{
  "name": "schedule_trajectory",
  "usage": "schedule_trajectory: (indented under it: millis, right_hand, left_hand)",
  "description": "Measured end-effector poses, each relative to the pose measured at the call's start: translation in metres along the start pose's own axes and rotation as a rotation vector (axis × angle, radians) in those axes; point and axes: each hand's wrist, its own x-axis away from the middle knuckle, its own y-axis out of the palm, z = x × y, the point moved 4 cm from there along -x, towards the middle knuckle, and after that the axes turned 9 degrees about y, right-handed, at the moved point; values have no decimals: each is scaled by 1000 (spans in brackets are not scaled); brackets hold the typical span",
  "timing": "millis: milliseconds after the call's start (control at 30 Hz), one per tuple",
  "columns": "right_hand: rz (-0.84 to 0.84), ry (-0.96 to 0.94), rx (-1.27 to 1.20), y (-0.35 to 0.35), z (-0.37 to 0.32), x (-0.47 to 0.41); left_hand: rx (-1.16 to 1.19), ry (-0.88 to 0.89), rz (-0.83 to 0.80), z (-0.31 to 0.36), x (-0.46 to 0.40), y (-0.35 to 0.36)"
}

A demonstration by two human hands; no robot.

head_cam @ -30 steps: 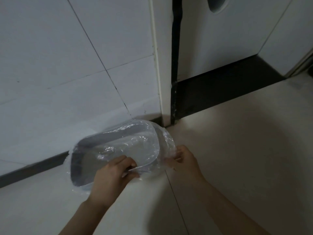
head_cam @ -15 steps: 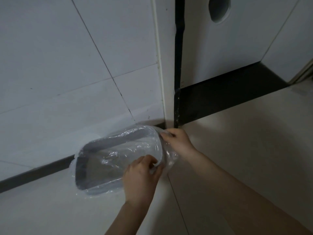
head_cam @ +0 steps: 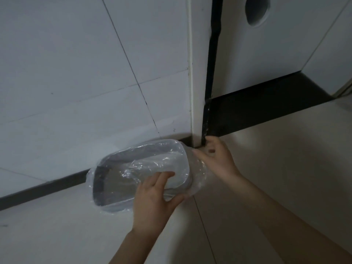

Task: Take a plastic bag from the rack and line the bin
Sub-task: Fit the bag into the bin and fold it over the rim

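Okay, on my head feed the bin (head_cam: 106, 180) sits on the floor (head_cam: 276, 168), against the white tiled wall (head_cam: 76, 73), just beside the corner where the black skirting (head_cam: 257, 111) turns. It's a grey rounded-rectangle tub, seen from above. The plastic bag (head_cam: 152, 164) is clear, already inside it, film folded out over the rim all round and bunched loosely on the right end.

Left hand (head_cam: 154, 199): grip clamped on the near rim at the right end, fingers over the edge into the bin, thumb outside underneath, bag film pinched against the rim.

Right hand (head_cam: 215, 159): at the far right corner of the bin, fingers spread and half curled, fingertips touching the bag overhang there. I can't tell whether that grip actually has film pinched or just rests on it; motion blur.

Both forearms bare, coming in from bottom right. A white panel (head_cam: 285, 54) with an oval cutout (head_cam: 257, 10) stands right of the corner.
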Motion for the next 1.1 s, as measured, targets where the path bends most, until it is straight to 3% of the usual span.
schedule_trajectory:
  millis: [133, 200, 267, 333, 433, 600, 833, 933, 1033, 1100]
  right_hand:
    - [-133, -528, 414, 8, -62, 37]
    - [-193, -626, 652, 27, -78, 42]
    - [-241, -597, 825, 48, -84, 35]
    - [-322, -509, 938, 68, -83, 24]
    - [-374, -442, 1064, 90, -74, 12]
    - [-237, -458, 1225, 94, -60, 6]
    - [-105, -440, 1298, 74, -71, 23]
    - [-197, -476, 1159, 62, -66, 49]
    - [-334, -612, 1122, 65, -57, 83]
    - [-492, -616, 1152, 83, -56, 97]
  left_hand:
    - [75, 47, 24, -40, 12, -47]
    - [-74, 5, 55, -70, 13, -71]
    - [-238, -105, 18, -96, 7, -88]
    - [-311, -194, -128, -118, 1, -91]
    - [-389, -180, -290, -141, -4, -81]
    - [-496, -189, -371, -153, 6, -67]
    - [-463, -386, -381, -160, 26, -79]
    - [-363, -294, -309, -147, 42, -90]
    - [-316, 14, -186, -114, 55, -93]
    - [-271, 131, -269, -94, 52, -83]
